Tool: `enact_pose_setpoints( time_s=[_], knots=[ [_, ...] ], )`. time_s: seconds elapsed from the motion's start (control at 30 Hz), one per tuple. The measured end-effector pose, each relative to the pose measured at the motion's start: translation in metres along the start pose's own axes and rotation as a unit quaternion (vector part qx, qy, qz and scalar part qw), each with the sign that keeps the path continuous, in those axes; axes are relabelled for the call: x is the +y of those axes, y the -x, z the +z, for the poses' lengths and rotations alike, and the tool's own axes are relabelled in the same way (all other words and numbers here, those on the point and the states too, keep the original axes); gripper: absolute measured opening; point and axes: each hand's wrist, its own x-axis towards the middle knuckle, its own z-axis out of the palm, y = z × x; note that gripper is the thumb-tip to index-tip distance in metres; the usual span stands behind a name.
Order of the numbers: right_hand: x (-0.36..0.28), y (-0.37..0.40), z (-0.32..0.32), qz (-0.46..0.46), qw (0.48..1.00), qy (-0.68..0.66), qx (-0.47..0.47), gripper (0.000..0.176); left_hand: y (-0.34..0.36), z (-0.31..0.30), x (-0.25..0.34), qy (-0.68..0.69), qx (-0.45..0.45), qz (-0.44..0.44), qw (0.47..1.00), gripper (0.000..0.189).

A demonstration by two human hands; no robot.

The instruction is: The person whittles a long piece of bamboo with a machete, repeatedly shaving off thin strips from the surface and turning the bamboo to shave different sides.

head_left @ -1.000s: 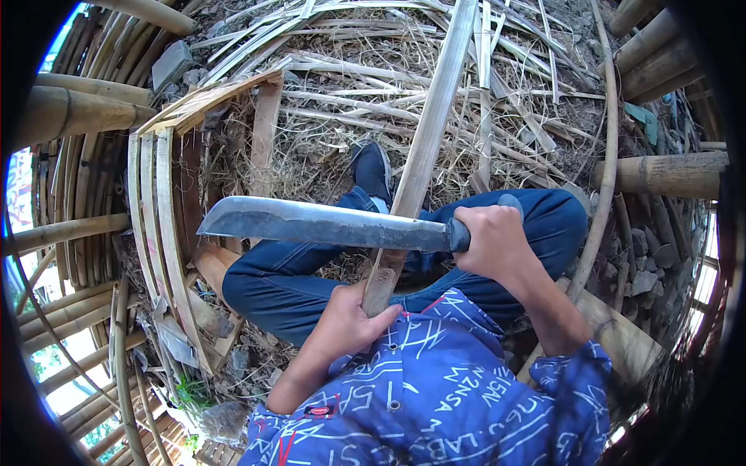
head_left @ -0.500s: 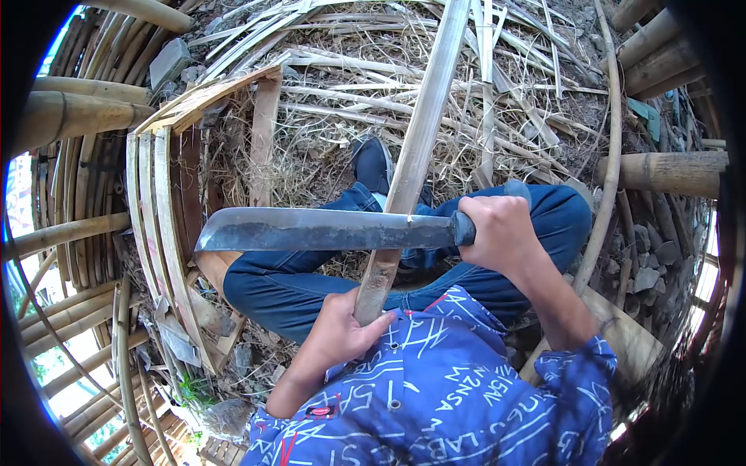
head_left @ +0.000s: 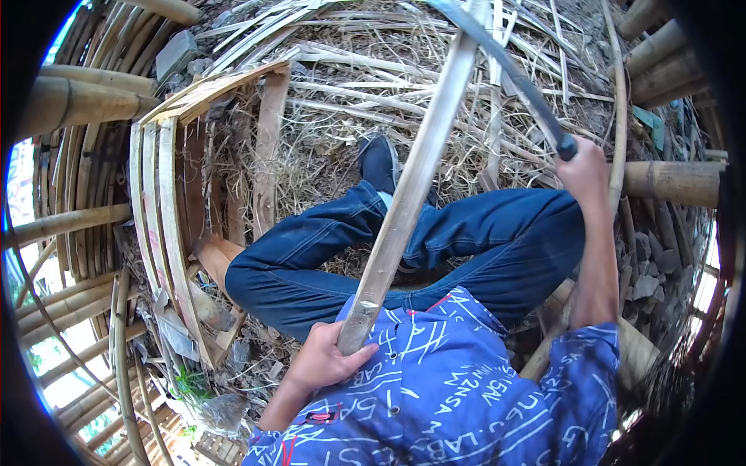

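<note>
Left hand [head_left: 322, 357] clasps wooden strip [head_left: 412, 182] by near end; right hand [head_left: 584, 172] wraps machete [head_left: 522, 85], blade (blurred, contact unclear) crossing strip beyond grips. Open room between hands. Leftward: slatted crate [head_left: 169, 194], dry fibres [head_left: 233, 128] inside.

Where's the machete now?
The machete is upper right in the head view, in the right hand, crossing in front of the wooden strip near the top edge.
</note>
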Motion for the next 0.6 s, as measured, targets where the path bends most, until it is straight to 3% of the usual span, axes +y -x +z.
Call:
enact_pose_setpoints(
  time_s=[0.1, 0.2, 0.27, 0.37, 0.43, 0.6],
  knots=[
    [-0.002, 0.014, -0.001, -0.003, 0.998, -0.065, 0.002, 0.013, -0.009, -0.003, 0.004, -0.007, 0.007, 0.050, 0.999, 0.026],
    [-0.043, 0.054, -0.010, -0.011, 0.989, -0.141, -0.054, 0.013, -0.019, -0.002, 0.012, 0.019, 0.006, 0.028, 0.999, 0.024],
    [-0.062, 0.084, -0.002, -0.085, 0.963, -0.243, -0.083, 0.013, -0.026, 0.000, 0.022, 0.050, 0.010, 0.010, 0.999, 0.022],
    [-0.094, 0.115, -0.004, -0.179, 0.944, -0.236, -0.143, 0.017, -0.036, 0.003, 0.028, 0.091, 0.021, 0.041, 0.995, 0.021],
    [-0.110, 0.126, -0.004, -0.188, 0.926, -0.244, -0.219, 0.017, -0.038, 0.005, 0.033, 0.082, 0.019, 0.041, 0.996, 0.020],
    [-0.129, 0.125, -0.001, -0.228, 0.922, -0.216, -0.225, 0.018, -0.039, 0.010, 0.028, 0.092, 0.023, 0.064, 0.993, 0.018]
  ],
)
